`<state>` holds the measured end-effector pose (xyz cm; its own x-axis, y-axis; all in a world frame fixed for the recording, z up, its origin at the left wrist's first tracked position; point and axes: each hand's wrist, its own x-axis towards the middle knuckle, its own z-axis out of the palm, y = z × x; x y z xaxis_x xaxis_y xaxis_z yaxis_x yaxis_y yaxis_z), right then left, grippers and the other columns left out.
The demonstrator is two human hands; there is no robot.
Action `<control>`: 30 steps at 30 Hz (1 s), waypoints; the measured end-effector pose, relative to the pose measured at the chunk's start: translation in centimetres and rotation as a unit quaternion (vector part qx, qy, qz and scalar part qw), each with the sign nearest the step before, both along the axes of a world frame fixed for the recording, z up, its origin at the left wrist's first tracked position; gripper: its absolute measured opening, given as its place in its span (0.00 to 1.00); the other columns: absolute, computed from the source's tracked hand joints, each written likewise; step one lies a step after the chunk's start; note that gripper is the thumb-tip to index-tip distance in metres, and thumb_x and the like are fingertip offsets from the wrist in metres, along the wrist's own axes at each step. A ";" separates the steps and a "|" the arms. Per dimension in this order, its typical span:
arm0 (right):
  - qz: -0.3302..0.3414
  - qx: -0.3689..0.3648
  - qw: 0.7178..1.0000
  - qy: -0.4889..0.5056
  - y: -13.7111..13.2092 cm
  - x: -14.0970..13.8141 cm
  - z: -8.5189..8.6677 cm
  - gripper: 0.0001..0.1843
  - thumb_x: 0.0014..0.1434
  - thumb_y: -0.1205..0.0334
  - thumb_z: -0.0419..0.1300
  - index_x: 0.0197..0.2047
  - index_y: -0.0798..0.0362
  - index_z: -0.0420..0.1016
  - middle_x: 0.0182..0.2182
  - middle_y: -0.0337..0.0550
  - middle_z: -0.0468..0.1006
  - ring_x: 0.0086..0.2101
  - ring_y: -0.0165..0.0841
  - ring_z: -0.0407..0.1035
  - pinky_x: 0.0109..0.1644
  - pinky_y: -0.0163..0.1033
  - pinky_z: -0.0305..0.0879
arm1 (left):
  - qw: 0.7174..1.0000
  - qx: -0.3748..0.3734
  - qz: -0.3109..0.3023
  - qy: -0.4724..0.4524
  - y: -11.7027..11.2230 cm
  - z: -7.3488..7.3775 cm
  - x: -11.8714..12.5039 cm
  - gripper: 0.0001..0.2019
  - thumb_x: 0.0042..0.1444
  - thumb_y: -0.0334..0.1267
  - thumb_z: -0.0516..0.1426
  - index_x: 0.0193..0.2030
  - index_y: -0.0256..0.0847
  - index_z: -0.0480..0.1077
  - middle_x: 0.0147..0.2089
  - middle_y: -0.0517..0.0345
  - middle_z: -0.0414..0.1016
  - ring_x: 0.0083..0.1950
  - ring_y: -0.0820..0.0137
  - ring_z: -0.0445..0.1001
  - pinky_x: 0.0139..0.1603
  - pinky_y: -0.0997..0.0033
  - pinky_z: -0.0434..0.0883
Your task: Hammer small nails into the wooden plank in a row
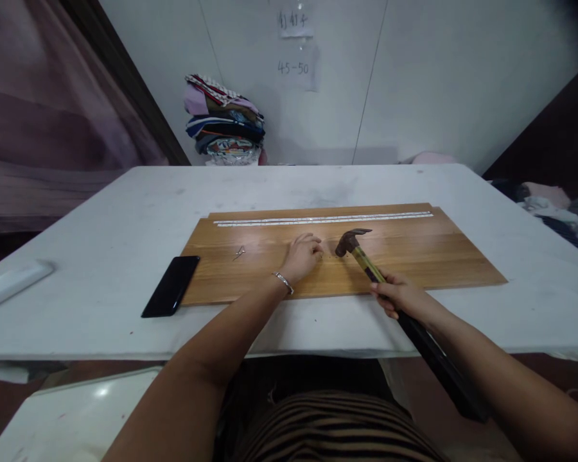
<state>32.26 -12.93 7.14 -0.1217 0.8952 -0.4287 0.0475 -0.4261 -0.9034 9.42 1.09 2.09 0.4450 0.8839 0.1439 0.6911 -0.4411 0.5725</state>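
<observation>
My right hand grips a claw hammer around its yellow-and-black handle. The hammer's head is over the middle of the wooden board, and its black grip end reaches back along my forearm. Just left of the head, my left hand rests at the board with fingers bent and pinched together. Whatever sits between those fingertips is too small to make out. Several small dark specks show on the wood between the hand and the hammer. A few thin nails lie loose on the board's left part.
Two white measuring strips run along the board's far side. A black phone lies against the left edge, partly on the white table. Folded clothes are stacked at the back. A white object lies far left.
</observation>
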 end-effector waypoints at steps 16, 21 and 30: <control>0.004 -0.006 1.000 -0.005 0.1 -0.1 0.2 0.23 0.45 0.50 0.68 0.35 0.47 0.58 0.18 0.25 0.61 0.15 0.22 0.51 0.15 0.31 0.51 | 1.000 0.018 -0.011 0.016 -0.4 0.0 0.1 0.08 0.61 0.31 0.58 0.36 0.43 0.80 0.54 0.53 0.82 0.64 0.60 0.72 0.69 0.55 0.64; 0.003 -0.006 1.000 -0.006 0.1 -0.3 0.4 0.23 0.44 0.50 0.68 0.36 0.47 0.58 0.18 0.25 0.61 0.15 0.22 0.52 0.15 0.31 0.50 | 1.000 0.014 -0.011 0.016 -0.5 -0.3 0.1 0.08 0.59 0.31 0.60 0.36 0.44 0.81 0.54 0.54 0.82 0.64 0.59 0.71 0.69 0.53 0.64; 0.012 -0.008 1.000 0.012 0.5 -0.8 1.2 0.25 0.44 0.50 0.70 0.38 0.47 0.59 0.22 0.26 0.65 0.16 0.22 0.53 0.15 0.31 0.50 | 1.000 0.001 -0.006 0.007 -0.4 -1.0 -0.1 0.08 0.60 0.33 0.60 0.34 0.45 0.82 0.51 0.56 0.83 0.62 0.61 0.72 0.68 0.55 0.63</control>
